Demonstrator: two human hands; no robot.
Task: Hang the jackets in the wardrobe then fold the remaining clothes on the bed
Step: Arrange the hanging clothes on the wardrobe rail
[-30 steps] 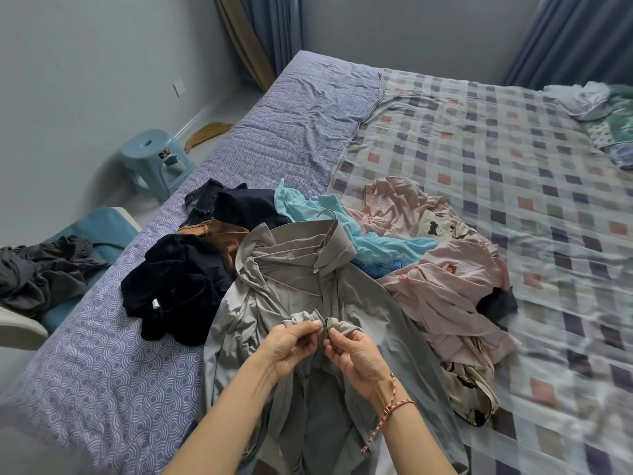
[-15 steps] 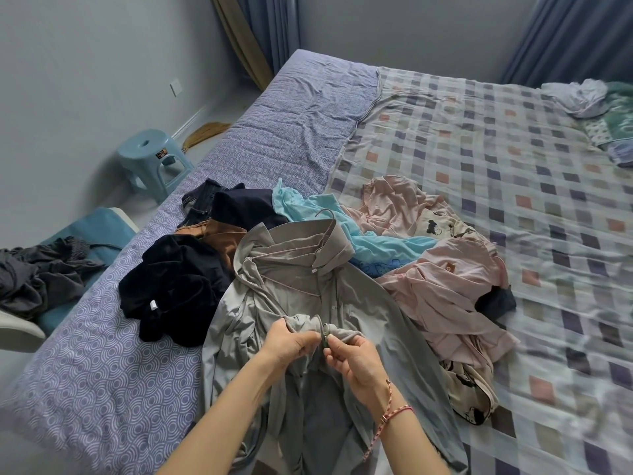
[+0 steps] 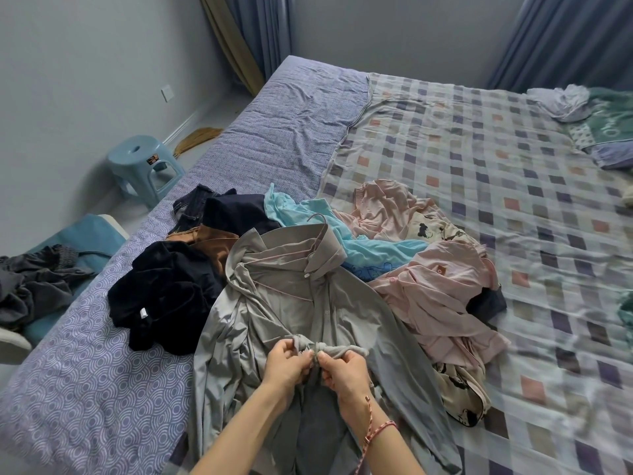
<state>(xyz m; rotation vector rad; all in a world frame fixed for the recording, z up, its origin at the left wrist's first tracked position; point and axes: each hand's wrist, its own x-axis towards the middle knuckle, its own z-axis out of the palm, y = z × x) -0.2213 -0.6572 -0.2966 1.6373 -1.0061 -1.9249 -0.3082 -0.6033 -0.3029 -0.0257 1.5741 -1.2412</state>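
Step, apparently: joining jacket point(image 3: 298, 303) front edges, hanger point(image 3: 317, 219) already inside. Left grip point(image 3: 286, 359) and right grip point(image 3: 342, 370) each pinch bunched fabric. Next: close fastener, lift by hanger.

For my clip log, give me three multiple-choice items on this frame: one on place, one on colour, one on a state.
1. The stool stands: A beside the bed; B on the bed; C on a shelf.
2. The held jacket is: A red; B yellow; C grey.
3. The left hand and right hand: A lie open; B both pinch the jacket's front; C grip the stool.
A: it stands off the bed, at its side. C: its cloth is grey. B: both nip the bunched front edges.
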